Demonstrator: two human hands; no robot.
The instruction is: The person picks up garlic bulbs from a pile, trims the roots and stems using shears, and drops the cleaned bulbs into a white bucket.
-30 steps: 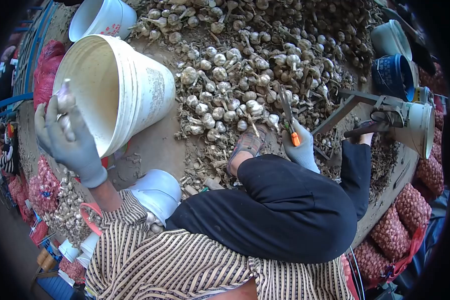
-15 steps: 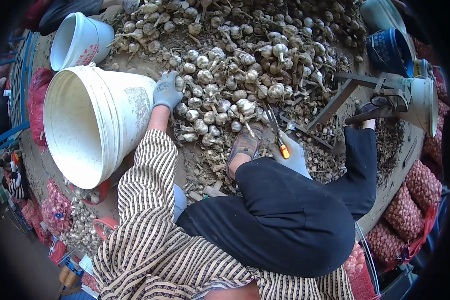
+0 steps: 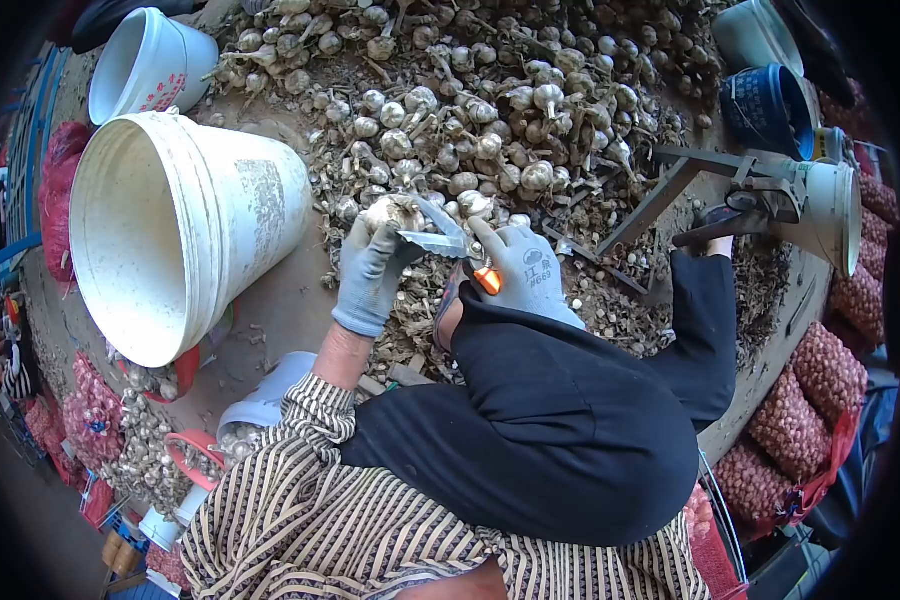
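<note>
My left hand [image 3: 366, 275], in a grey glove, is closed round a garlic bulb [image 3: 394, 212] in front of the garlic pile [image 3: 490, 110]. My right hand [image 3: 528, 272], gloved too, grips orange-handled scissors [image 3: 440, 240]. The scissors' blades are spread apart and point at the bulb, close to my left fingers. Beside my left hand, a large white bucket [image 3: 260, 205] lies tilted, its mouth facing left. The bulb's far side is partly hidden by the fingers and blades.
A white bucket [image 3: 180, 68] stands at the upper left. A metal frame [image 3: 660, 195] and a blue bucket [image 3: 770, 110] are on the right. Red mesh sacks [image 3: 795, 430] lie lower right. A small white bucket [image 3: 270, 395] sits near my left elbow.
My left hand went from the large bucket's mouth to the pile, then came back toward my right hand with a bulb. The scissors have opened and turned toward it.
</note>
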